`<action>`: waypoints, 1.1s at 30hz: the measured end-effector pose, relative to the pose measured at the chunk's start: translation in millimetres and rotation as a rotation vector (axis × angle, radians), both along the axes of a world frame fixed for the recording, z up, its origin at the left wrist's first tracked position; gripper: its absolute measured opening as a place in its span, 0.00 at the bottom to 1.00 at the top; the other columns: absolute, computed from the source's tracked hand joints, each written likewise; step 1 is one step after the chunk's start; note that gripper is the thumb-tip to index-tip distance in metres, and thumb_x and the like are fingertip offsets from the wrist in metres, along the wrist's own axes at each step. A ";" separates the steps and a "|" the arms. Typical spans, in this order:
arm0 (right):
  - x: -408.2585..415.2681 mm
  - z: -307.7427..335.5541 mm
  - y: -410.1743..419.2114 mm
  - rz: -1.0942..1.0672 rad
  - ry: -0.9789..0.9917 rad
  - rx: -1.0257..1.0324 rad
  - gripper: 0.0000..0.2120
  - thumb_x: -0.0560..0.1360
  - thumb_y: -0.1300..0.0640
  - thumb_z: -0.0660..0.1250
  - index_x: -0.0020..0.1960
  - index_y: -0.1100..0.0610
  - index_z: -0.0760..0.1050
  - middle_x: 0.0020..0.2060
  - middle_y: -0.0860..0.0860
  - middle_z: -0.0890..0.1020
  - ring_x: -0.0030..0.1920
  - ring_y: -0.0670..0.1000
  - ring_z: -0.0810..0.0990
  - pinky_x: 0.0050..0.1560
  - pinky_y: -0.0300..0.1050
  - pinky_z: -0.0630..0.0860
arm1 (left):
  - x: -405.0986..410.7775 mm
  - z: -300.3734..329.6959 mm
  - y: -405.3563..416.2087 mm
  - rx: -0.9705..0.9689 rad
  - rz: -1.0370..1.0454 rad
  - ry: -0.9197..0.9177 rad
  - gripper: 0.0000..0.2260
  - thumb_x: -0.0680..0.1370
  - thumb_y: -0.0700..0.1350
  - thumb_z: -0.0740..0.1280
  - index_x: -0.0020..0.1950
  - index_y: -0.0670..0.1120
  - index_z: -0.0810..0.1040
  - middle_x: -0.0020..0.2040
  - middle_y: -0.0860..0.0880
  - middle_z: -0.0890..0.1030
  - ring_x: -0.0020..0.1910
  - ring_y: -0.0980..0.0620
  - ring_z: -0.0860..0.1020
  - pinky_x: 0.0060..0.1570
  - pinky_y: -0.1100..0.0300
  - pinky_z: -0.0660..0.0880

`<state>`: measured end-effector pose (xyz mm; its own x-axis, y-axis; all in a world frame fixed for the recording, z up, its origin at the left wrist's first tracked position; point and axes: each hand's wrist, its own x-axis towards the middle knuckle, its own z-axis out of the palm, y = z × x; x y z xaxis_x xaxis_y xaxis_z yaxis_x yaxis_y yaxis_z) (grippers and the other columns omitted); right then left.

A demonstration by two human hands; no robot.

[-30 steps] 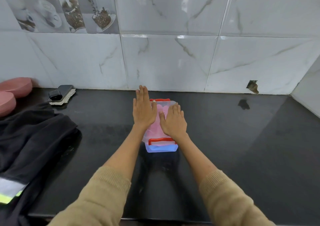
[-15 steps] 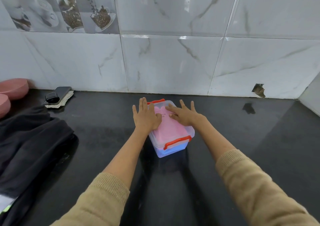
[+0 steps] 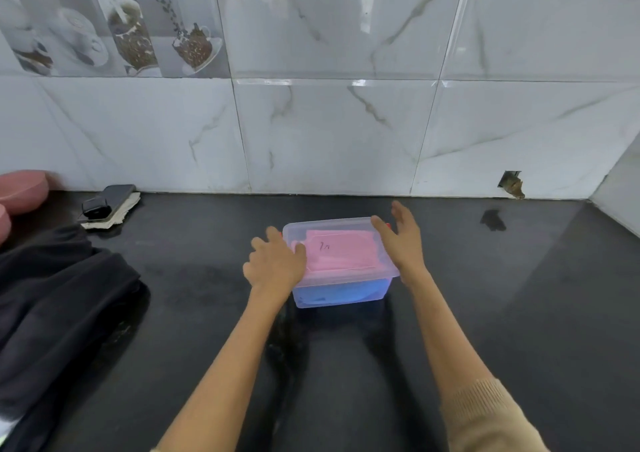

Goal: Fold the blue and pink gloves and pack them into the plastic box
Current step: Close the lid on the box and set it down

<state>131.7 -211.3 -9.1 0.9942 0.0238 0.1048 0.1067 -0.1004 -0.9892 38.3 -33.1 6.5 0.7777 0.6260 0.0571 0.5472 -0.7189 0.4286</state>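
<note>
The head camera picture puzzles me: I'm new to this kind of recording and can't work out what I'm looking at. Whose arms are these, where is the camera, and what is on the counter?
There is no machine here. A person wears a wide-angle camera on the head, looking down at their own bare arms. The left hand rests on the left end of a clear plastic box, and the right hand lies open against its right end. The lid is on; pink gloves lie over blue gloves inside. The box sits on a black counter. On the left are dark clothing, pink bowls, and a phone by the wall.
</note>
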 end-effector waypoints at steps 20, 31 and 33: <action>-15.9 -38.6 -4.6 0.148 0.273 0.366 0.24 0.80 0.59 0.55 0.75 0.51 0.59 0.71 0.53 0.68 0.67 0.57 0.71 0.66 0.62 0.71 | 1.7 -50.9 5.9 -1.503 -0.173 -0.637 0.21 0.76 0.39 0.58 0.69 0.49 0.69 0.58 0.42 0.79 0.54 0.43 0.78 0.48 0.48 0.79; -22.4 -34.0 -63.4 0.071 0.260 0.395 0.25 0.79 0.61 0.54 0.75 0.51 0.57 0.71 0.53 0.68 0.67 0.57 0.71 0.67 0.59 0.71 | 23.9 -51.0 -40.6 -1.558 -0.233 -0.512 0.25 0.76 0.39 0.58 0.74 0.49 0.65 0.65 0.39 0.76 0.55 0.44 0.78 0.46 0.50 0.79; -25.9 -33.9 -85.5 0.029 0.248 0.402 0.26 0.79 0.61 0.55 0.76 0.51 0.56 0.71 0.53 0.67 0.67 0.56 0.71 0.67 0.59 0.70 | 33.5 -51.8 -59.2 -1.576 -0.257 -0.466 0.26 0.76 0.39 0.58 0.74 0.49 0.64 0.66 0.40 0.75 0.55 0.43 0.77 0.48 0.49 0.79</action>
<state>105.8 -296.7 -42.9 0.9899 0.0578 -0.1292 -0.1406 0.2949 -0.9451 71.8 -92.3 -45.3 0.9617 0.1588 -0.2233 0.1156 0.5039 0.8560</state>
